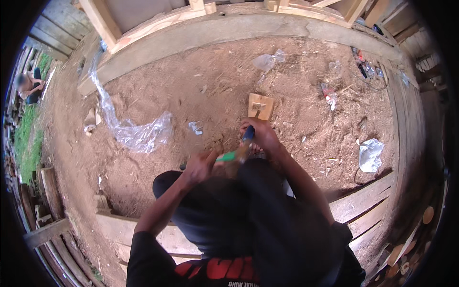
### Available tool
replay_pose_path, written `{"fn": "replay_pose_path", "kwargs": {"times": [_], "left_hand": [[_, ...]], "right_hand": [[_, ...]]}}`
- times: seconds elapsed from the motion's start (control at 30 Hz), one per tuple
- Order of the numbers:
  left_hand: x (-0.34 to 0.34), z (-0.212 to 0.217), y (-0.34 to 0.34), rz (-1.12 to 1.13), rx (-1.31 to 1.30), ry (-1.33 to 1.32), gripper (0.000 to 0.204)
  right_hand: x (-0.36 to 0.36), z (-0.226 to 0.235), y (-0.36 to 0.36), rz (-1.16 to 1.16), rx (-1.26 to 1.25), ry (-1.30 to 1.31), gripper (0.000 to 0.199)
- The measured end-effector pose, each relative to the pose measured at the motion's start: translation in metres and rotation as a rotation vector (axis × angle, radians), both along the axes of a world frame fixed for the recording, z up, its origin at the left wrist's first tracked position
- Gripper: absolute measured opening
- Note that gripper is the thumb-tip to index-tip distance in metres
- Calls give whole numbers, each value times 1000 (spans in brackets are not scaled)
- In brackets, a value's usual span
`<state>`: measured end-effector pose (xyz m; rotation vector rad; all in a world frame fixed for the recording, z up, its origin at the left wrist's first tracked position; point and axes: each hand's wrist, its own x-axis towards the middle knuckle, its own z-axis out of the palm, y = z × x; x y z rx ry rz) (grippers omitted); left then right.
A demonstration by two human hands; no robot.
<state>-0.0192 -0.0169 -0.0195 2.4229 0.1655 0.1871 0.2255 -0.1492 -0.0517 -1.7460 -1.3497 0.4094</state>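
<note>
Head view: the right hand (260,135) is gripping a blue-handled tool (247,135), fingers curled around it, just below a small wooden block (260,105) lying mid-floor on the sawdust-strewn ground (191,86). The left hand (201,165) is closing around a green-handled tool (225,157) above the knees.

Bright green plastic tool handle (225,156), dark blue handle end (248,133), pale yellow square wooden block (260,105), reddish-brown sawdust floor (191,91), clear shiny plastic sheet (136,134), white crumpled bag (370,154)
</note>
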Motion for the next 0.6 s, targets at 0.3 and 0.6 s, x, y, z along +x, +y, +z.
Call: {"fn": "replay_pose_path", "kwargs": {"times": [0.3,0.6], "left_hand": [[-15,-3,5,-50,-46,-143,35],[-19,-25,11,125,-73,-50,24]], "right_hand": [[-5,8,-1,13,-36,59,29],[-5,0,3,-32,-43,56,31]]}}
